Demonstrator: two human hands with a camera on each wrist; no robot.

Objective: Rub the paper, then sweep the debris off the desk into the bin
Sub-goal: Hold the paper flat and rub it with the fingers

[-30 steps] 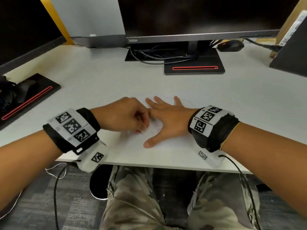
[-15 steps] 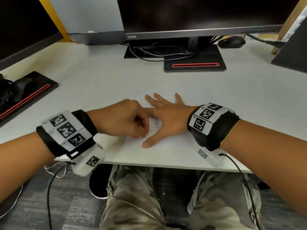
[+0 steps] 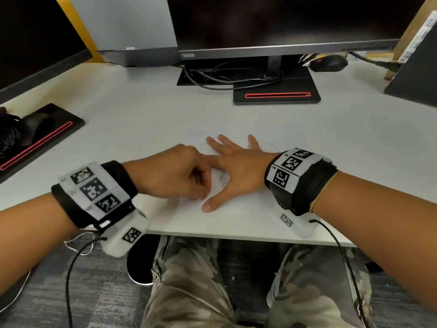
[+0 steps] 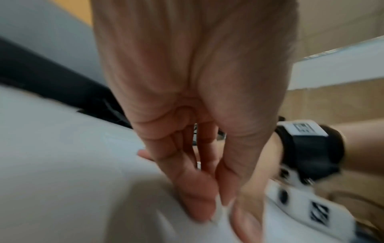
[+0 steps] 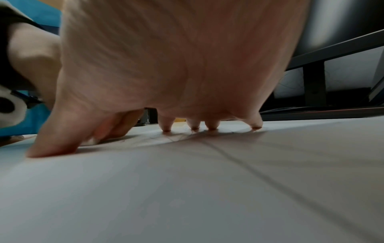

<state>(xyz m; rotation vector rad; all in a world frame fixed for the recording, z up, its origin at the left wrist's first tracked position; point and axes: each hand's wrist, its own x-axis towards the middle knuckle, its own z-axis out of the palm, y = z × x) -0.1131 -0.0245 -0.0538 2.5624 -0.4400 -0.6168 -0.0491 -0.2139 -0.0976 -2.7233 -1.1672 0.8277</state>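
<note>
White paper (image 3: 236, 204) is seen flat on the desk (image 3: 142, 119), near its front edge, under both hands; faint pencil scribbles remain on it around and beyond the right fingertips, so rubbing is judged under way, not finished.

Left hand (image 3: 175, 174): fingers curled, tips pressed down on the sheet just left of the right thumb; in the left wrist view a small white piece, probably an eraser (image 4: 220, 208), is seen pinched between fingertip and thumb, though blur leaves this uncertain.

Right hand (image 3: 238, 169): laid flat with fingers spread and straight, nothing gripped; the sheet is held still by it; fingertips (image 5: 212, 128) are seen touching the paper.

Debris: a few dark specks noted between the two hands; amount cannot be told.

Left to do: remaining marks, sweeping; no bin is visible.
</note>
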